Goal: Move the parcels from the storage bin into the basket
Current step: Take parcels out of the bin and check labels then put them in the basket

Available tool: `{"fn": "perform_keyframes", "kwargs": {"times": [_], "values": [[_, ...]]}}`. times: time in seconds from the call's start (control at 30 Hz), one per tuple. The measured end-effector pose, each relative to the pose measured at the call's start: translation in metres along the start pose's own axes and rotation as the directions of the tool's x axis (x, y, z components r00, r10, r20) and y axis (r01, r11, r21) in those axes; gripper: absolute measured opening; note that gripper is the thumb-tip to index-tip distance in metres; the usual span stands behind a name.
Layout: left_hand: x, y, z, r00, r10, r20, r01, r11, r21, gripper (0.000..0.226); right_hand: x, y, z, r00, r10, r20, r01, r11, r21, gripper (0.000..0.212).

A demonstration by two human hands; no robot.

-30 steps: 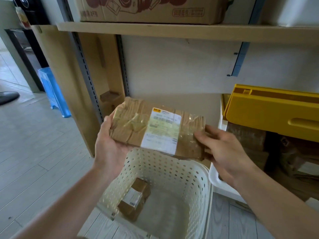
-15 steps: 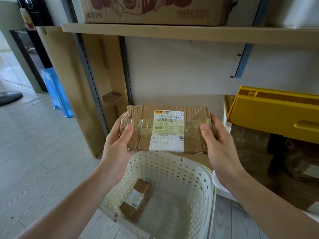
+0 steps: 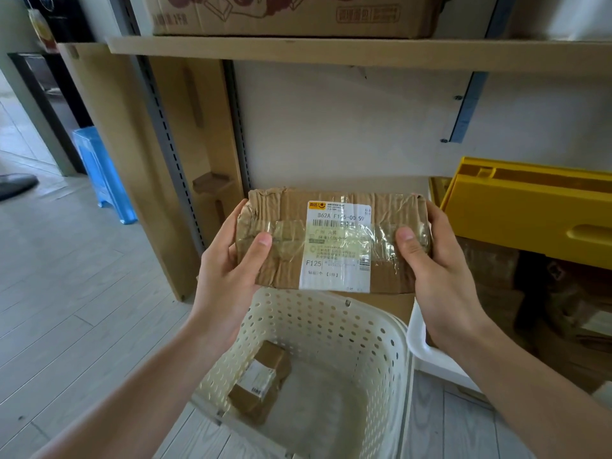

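Note:
A brown taped cardboard parcel (image 3: 334,238) with a white shipping label is held level above the basket. My left hand (image 3: 231,260) grips its left end, thumb on top. My right hand (image 3: 430,260) grips its right end the same way. Below stands the cream perforated basket (image 3: 374,346) on the floor, with one small brown parcel (image 3: 261,380) lying inside at its left. To the right is the storage bin (image 3: 427,352), white-walled with a raised yellow lid (image 3: 530,213), holding several brown parcels (image 3: 496,270) in shadow.
A wooden shelf (image 3: 331,54) runs overhead with a large carton (image 3: 291,14) on it. The shelf's wooden side panel (image 3: 139,160) stands to the left. A blue plastic stool (image 3: 102,173) sits on the grey plank floor (image 3: 66,293) at far left.
The parcel has been turned from a tilt to level, label facing me. Both thumbs have come onto its top face, and it now sits squarely over the basket.

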State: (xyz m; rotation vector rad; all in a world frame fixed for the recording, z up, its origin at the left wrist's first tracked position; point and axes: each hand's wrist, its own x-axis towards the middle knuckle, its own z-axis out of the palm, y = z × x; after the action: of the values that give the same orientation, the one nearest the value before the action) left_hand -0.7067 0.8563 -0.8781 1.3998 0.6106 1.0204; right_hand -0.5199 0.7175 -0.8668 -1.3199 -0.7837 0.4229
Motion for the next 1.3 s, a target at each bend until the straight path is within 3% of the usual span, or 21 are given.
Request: {"fn": "perform_keyframes", "kwargs": {"times": [0.23, 0.43, 0.57, 0.7, 0.83, 0.93, 1.2, 1.3], "values": [[0.000, -0.002, 0.001, 0.996, 0.090, 0.025, -0.093, 0.970, 0.223, 0.040, 0.001, 0.001, -0.003, 0.999, -0.040, -0.001, 0.040, 0.999, -0.026, 0.039], [-0.001, -0.009, -0.003, 0.994, 0.110, -0.026, -0.093, 0.922, 0.376, 0.034, -0.003, 0.004, 0.003, 0.998, -0.066, -0.012, 0.064, 0.993, -0.101, 0.039], [0.000, -0.010, 0.000, 0.992, 0.103, -0.080, -0.065, 0.924, 0.378, 0.028, -0.006, 0.005, 0.006, 0.997, -0.065, 0.030, 0.069, 0.988, -0.140, 0.041], [0.004, -0.010, 0.000, 0.985, 0.026, -0.172, 0.037, 0.935, 0.353, 0.052, -0.012, 0.007, 0.009, 0.995, -0.051, 0.084, 0.066, 0.978, -0.196, 0.045], [0.002, -0.009, 0.001, 0.978, -0.004, -0.207, 0.081, 0.928, 0.364, 0.043, -0.017, 0.014, 0.011, 0.996, 0.007, 0.085, 0.012, 0.975, -0.220, 0.056], [0.002, -0.008, 0.001, 0.977, -0.007, -0.213, 0.085, 0.929, 0.360, 0.033, -0.021, 0.018, 0.011, 0.996, 0.037, 0.086, -0.015, 0.971, -0.240, 0.060], [0.001, -0.014, -0.012, 0.985, -0.005, -0.174, 0.084, 0.887, 0.455, 0.038, -0.030, 0.025, 0.013, 0.991, 0.108, 0.078, -0.083, 0.958, -0.274, 0.059], [0.002, -0.027, -0.019, 0.986, -0.069, -0.155, 0.138, 0.855, 0.499, 0.040, -0.036, 0.035, 0.015, 0.983, 0.173, 0.065, -0.148, 0.946, -0.287, 0.046]]}}
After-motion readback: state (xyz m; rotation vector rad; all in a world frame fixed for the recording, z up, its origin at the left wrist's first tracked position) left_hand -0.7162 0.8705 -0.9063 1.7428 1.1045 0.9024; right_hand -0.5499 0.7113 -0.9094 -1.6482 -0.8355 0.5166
